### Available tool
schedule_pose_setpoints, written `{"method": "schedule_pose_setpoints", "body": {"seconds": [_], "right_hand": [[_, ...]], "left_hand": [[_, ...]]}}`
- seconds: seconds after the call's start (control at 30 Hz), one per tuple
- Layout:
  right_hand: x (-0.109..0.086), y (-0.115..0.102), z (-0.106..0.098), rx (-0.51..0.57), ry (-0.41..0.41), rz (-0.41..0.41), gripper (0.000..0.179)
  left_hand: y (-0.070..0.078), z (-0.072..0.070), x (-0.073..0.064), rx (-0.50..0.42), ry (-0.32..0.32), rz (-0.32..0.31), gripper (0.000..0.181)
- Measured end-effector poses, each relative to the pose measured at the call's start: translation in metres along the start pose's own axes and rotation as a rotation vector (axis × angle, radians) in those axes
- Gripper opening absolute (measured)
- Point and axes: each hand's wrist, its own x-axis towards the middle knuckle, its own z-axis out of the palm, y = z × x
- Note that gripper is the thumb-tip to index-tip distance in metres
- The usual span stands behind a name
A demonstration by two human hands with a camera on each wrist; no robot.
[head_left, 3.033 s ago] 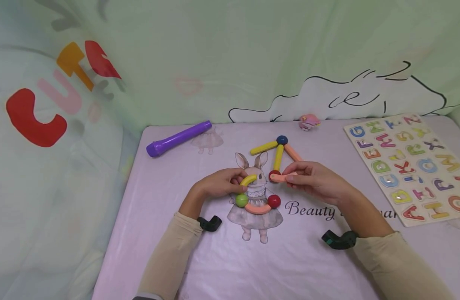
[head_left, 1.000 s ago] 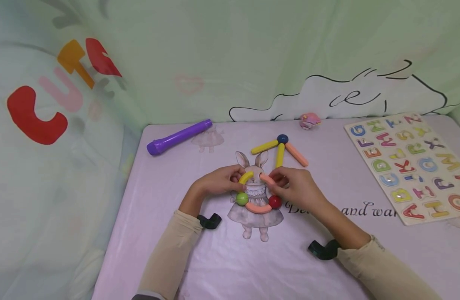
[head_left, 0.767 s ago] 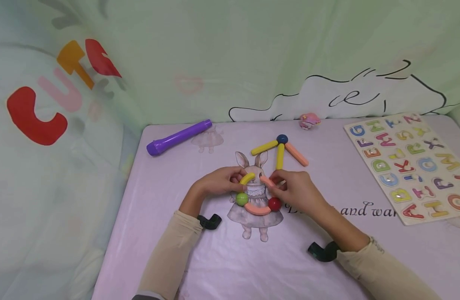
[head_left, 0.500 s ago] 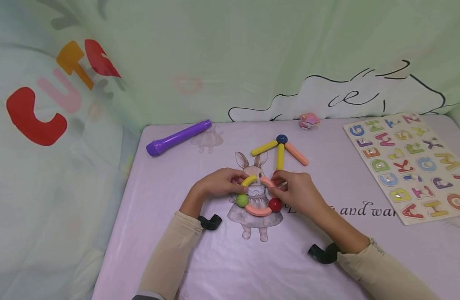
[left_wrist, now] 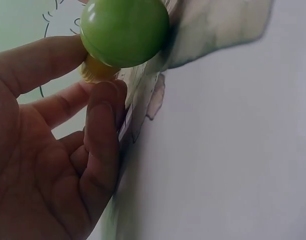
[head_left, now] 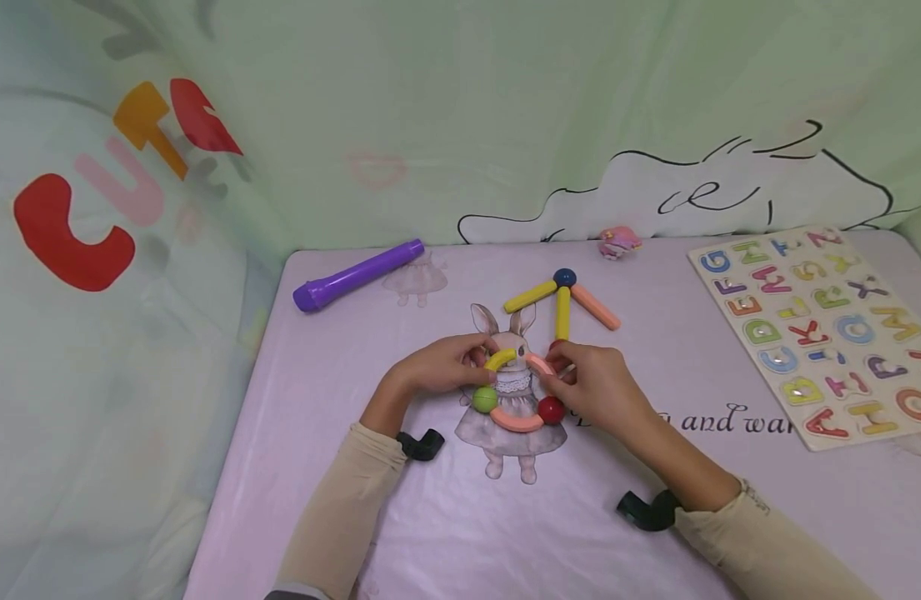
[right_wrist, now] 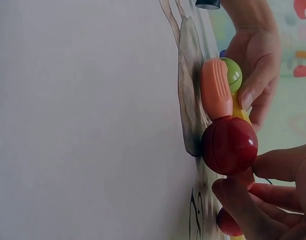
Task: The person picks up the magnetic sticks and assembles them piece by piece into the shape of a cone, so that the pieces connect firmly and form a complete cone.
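Left hand [head_left: 447, 365]: fingers pinch the yellow arc [head_left: 499, 359], whose lower end meets the green ball [head_left: 485, 399].
Right hand [head_left: 601, 385]: fingers pinch the upper orange arc [head_left: 538, 364]; it seems to meet the red ball [head_left: 552, 409], though the fingers partly hide the join.
Lower orange arc [head_left: 516, 422]: links both balls over the rabbit print [head_left: 511, 444] on the counter [head_left: 505, 533].
Upper tips: a gap between yellow and orange.
Blue ball [head_left: 565, 278]: farther back, touching two yellow sticks [head_left: 530, 297] and an orange stick [head_left: 597, 307].
Letter board [head_left: 827, 289]: right side.
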Motion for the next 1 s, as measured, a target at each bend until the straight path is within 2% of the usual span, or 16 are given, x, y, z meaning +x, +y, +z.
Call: {"method": "schedule_pose_setpoints", "body": {"seconds": [0.2,0.33,0.6,1.0], "right_hand": [[-0.0003,0.0003,-0.0006,-0.018,0.007,-0.013,0.029],[-0.0003,0.0005,-0.0012,-0.023,0.009,-0.016,0.030],[-0.0013,0.0007,0.0003,-0.040,-0.023,0.006,0.031],[-0.0008,0.0011,-0.0002,-0.055,-0.057,0.053,0.031]], "left_hand": [[-0.0021,-0.0003,0.0011,-0.011,0.006,-0.002,0.026],[-0.0019,-0.0007,0.0011,-0.019,-0.002,-0.005,0.027],[-0.0005,-0.0009,0.0013,0.007,-0.022,-0.011,0.026],[0.0018,-0.0012,0.0009,0.065,-0.009,-0.011,0.020]]}}
